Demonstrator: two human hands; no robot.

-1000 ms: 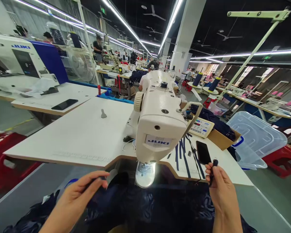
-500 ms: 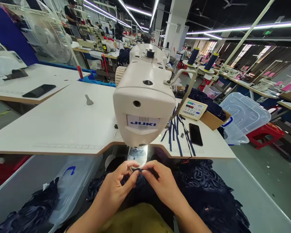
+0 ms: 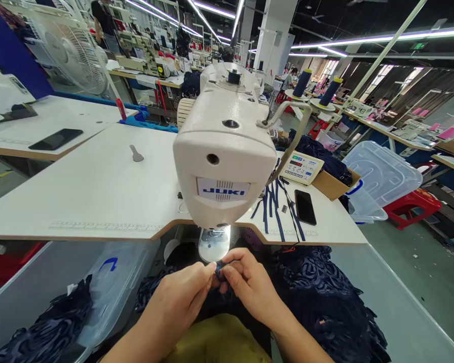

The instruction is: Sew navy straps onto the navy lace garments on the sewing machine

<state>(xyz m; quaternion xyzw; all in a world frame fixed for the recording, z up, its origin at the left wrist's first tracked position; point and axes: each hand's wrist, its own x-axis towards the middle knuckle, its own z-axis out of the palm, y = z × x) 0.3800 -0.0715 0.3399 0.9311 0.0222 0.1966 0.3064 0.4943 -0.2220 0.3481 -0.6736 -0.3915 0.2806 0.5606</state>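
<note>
My left hand (image 3: 187,290) and my right hand (image 3: 246,281) meet just below the lit metal plate (image 3: 213,246) of a white sewing machine (image 3: 223,151). Between their fingertips is a small navy fabric piece (image 3: 220,270), pinched by both hands. Most of it is hidden by the fingers, so its full shape does not show. To the right of the machine, several navy strips (image 3: 277,212) lie on the white table (image 3: 109,186). Dark navy piles of cut fabric lie below, one at the right (image 3: 325,302) and one at the left (image 3: 56,317).
A grey metal tool (image 3: 136,153) lies on the table's left part. On the right are a phone (image 3: 304,207), a control box (image 3: 301,167) and a cardboard box (image 3: 335,181) of navy fabric. A clear plastic lid (image 3: 382,174) leans by a red stool (image 3: 412,207).
My hands, apart a second ago with a small dark piece in each, have come together below the machine head. Since half a second ago the left hand has turned over more. The view has tilted down.
</note>
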